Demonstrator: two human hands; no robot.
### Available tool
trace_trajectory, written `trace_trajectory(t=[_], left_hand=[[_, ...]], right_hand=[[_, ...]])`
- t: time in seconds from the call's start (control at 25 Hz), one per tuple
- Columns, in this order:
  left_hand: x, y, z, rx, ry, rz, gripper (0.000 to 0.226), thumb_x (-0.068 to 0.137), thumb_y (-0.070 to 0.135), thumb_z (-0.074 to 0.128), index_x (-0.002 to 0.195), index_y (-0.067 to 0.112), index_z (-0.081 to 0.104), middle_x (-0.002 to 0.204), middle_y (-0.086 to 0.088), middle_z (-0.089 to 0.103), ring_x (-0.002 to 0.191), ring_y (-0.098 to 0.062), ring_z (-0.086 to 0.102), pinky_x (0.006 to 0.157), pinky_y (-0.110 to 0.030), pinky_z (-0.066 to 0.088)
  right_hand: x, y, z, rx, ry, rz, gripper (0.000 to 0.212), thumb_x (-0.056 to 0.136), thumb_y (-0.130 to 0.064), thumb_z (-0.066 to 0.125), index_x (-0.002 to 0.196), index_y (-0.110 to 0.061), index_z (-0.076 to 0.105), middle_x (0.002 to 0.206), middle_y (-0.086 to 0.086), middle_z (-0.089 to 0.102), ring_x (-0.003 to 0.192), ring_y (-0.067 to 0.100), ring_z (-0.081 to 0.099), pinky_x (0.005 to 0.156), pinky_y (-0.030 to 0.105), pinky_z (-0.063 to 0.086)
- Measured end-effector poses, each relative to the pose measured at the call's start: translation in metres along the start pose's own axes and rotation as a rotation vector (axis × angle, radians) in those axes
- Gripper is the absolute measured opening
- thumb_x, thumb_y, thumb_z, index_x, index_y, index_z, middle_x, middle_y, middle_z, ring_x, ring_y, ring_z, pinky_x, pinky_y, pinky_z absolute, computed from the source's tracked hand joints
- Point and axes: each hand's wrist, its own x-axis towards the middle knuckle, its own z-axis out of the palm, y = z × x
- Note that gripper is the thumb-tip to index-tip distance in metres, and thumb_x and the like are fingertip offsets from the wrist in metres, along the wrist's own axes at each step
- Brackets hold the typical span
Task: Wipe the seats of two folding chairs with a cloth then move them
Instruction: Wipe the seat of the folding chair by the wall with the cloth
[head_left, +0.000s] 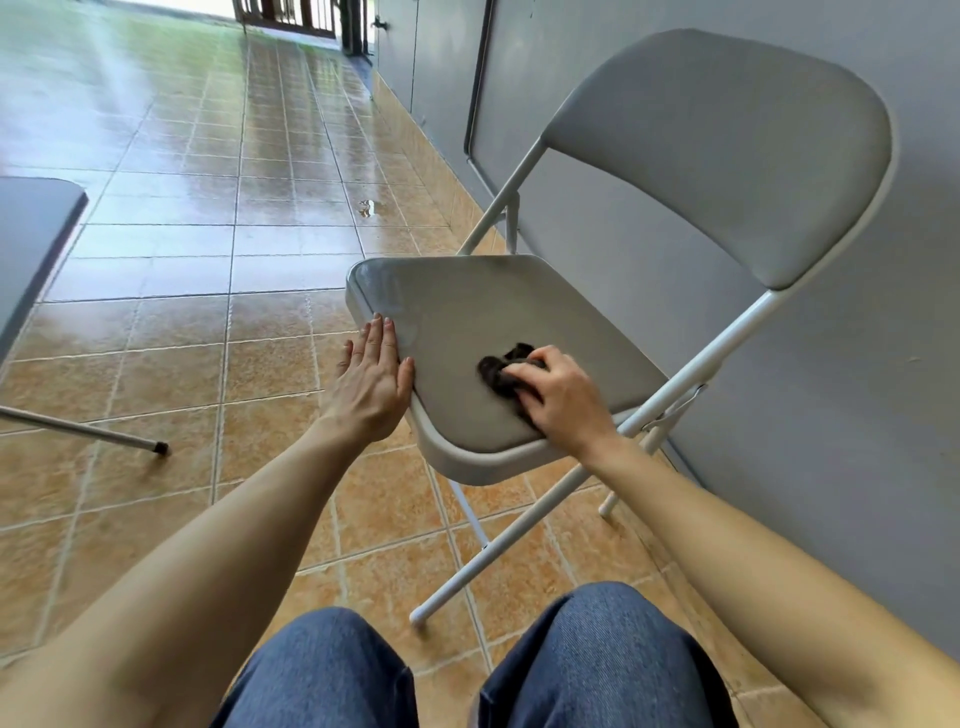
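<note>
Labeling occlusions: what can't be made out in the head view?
- Second chair: cut off by the left edge; only a seat corner and one leg show.
- Cloth: its near part hidden under the right hand.
- Seat underside: hidden by the seat itself.

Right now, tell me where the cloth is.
In the head view, the dark cloth lies bunched on the chair seat near its front edge, gripped by the right hand.
</note>
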Motion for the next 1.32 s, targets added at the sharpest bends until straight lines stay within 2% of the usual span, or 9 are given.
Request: trace_trajectory(t=[0.16,0.24,0.44,0.6,0.72,0.84,1.0,1.08,1.32], left_hand=[[0.001,0.003,0.002,-0.042,-0.013,-0.030,0.064,0.100,0.042,0.011,0.154,0.011,-0.004,0.163,-0.005,-0.008,0.151,-0.016,-0.007,0.123,-0.037,-0.004],[0.003,0.002,0.001,-0.037,-0.030,-0.032,0.064,0.100,0.043,0.010,0.154,0.012,-0.005,0.163,-0.004,-0.009,0.150,-0.015,-0.008,0.123,-0.037,-0.004],[0.001,-0.006,0.000,-0.062,-0.034,0.010,0.063,0.101,0.041,0.012,0.154,0.013,-0.005,0.163,-0.003,-0.011,0.150,-0.013,-0.009,0.123,-0.035,-0.004],[0.000,-0.015,-0.002,-0.039,-0.018,0.036,0.060,0.102,0.038,0.011,0.154,0.013,-0.007,0.163,-0.002,-0.011,0.150,-0.011,-0.009,0.122,-0.034,-0.005],[0.013,-0.023,-0.007,-0.027,-0.028,-0.012,0.061,0.101,0.040,0.010,0.154,0.013,-0.007,0.163,-0.002,-0.010,0.150,-0.012,-0.008,0.123,-0.035,-0.004],[0.019,-0.022,-0.006,-0.023,-0.045,-0.011,0.061,0.101,0.041,0.009,0.154,0.013,-0.007,0.163,-0.001,-0.011,0.150,-0.011,-0.008,0.123,-0.035,-0.004],[0.021,-0.023,-0.005,-0.024,-0.059,-0.017,0.062,0.101,0.041,0.009,0.154,0.014,-0.007,0.163,0.000,-0.011,0.150,-0.011,-0.009,0.123,-0.035,-0.004],[0.023,-0.025,-0.005,-0.036,-0.065,-0.016,0.062,0.100,0.042,0.009,0.154,0.015,-0.007,0.163,0.000,-0.011,0.150,-0.011,-0.009,0.123,-0.036,-0.004],[0.022,-0.031,-0.010,-0.048,-0.105,-0.017,0.059,0.101,0.037,0.012,0.155,0.016,-0.002,0.163,0.002,-0.007,0.150,-0.011,-0.008,0.123,-0.035,-0.003]], right_hand=[[0.046,0.034,0.014,-0.044,0.053,0.465,0.025,0.092,-0.025,0.054,0.113,-0.019,0.066,0.113,0.016,0.054,0.103,0.039,0.056,0.084,0.039,0.047],[0.066,0.012,0.024,0.038,0.078,0.536,0.024,0.092,-0.026,0.054,0.111,-0.018,0.066,0.114,0.017,0.054,0.102,0.040,0.058,0.085,0.039,0.047],[0.058,-0.064,0.024,0.223,-0.013,0.122,0.024,0.087,-0.027,0.059,0.108,-0.023,0.070,0.108,0.009,0.060,0.098,0.029,0.062,0.086,0.036,0.051],[-0.001,-0.059,-0.002,0.306,-0.093,-0.213,0.034,0.089,-0.045,0.056,0.114,-0.026,0.069,0.114,0.000,0.057,0.100,0.015,0.058,0.085,0.025,0.049],[0.009,-0.023,0.001,0.250,-0.020,-0.155,0.035,0.090,-0.046,0.054,0.112,-0.025,0.071,0.115,0.002,0.055,0.098,0.017,0.059,0.084,0.029,0.051],[0.057,-0.003,0.024,0.191,0.054,0.060,0.027,0.089,-0.034,0.061,0.111,-0.022,0.073,0.112,0.007,0.055,0.096,0.026,0.062,0.083,0.032,0.049],[0.127,-0.016,0.049,0.248,0.071,0.390,0.029,0.094,-0.034,0.054,0.113,-0.020,0.070,0.112,0.013,0.056,0.103,0.032,0.060,0.088,0.032,0.045],[0.138,-0.037,0.054,0.274,0.037,0.351,0.029,0.094,-0.034,0.053,0.111,-0.019,0.070,0.112,0.014,0.057,0.103,0.032,0.060,0.090,0.032,0.044],[0.062,-0.071,0.029,0.381,-0.069,-0.140,0.022,0.090,-0.032,0.061,0.105,-0.024,0.074,0.109,0.003,0.059,0.098,0.017,0.060,0.088,0.027,0.047]])
